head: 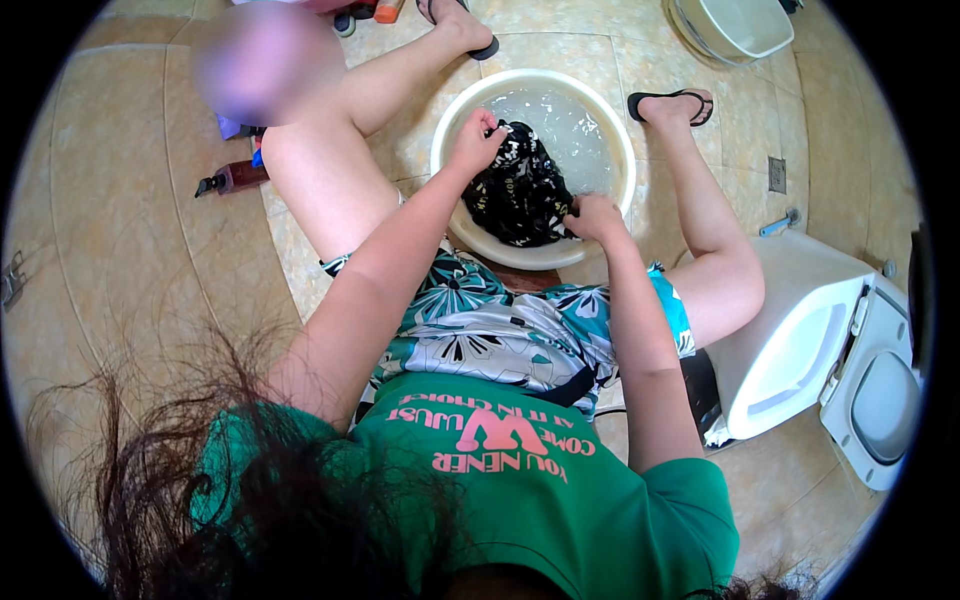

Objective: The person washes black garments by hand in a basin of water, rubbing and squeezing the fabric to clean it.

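A round white plastic basin [627, 150] with water in it stands on the tiled floor between the knees. A wet black garment with a white and yellowish print [517, 187] is bunched in the basin's near left part. My left hand [478, 141] pinches the garment's upper left edge between thumb and fingers. My right hand [596, 216] grips its lower right edge near the basin's rim. Clear water [570, 127] shows on the far right side, with glints of light. The garment's underside is hidden.
A white toilet [795, 360] with its lid raised stands at the right, near a blue-handled razor [780, 223]. Another pale basin [739, 30] is at the far right. A pump bottle of reddish liquid [238, 178] lies at the left. A floor drain [777, 175] is set in the tiles.
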`<control>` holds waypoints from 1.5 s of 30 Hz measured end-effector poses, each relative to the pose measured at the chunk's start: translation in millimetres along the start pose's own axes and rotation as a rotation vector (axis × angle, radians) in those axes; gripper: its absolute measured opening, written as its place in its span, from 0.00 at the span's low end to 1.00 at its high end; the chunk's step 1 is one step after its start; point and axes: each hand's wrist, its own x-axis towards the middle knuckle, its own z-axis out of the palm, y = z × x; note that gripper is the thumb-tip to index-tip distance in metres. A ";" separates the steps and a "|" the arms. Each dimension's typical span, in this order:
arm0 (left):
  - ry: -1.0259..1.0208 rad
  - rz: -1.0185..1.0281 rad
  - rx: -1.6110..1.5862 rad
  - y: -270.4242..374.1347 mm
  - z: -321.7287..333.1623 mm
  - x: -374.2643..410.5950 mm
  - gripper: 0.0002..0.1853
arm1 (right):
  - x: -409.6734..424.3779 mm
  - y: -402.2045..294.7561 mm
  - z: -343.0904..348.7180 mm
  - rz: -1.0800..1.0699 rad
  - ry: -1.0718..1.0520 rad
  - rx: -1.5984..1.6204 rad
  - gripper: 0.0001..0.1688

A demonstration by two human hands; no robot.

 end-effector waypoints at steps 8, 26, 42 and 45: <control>-0.307 -0.434 -0.521 62.1 5.3 -12.8 0.10 | 47.5 -30.2 -8.3 -0.424 0.662 0.406 0.18; -0.369 -0.410 0.366 -24.8 16.2 -24.9 0.25 | 67.9 -35.9 61.1 -0.014 0.094 0.249 0.23; -0.150 -0.645 -0.707 6.2 5.2 -15.3 0.30 | -10.3 -152.8 -9.3 -0.283 0.603 0.501 0.11; -0.168 -0.672 -0.772 -1.4 12.5 -24.7 0.29 | -4.3 -151.0 -8.0 -0.276 0.648 0.543 0.11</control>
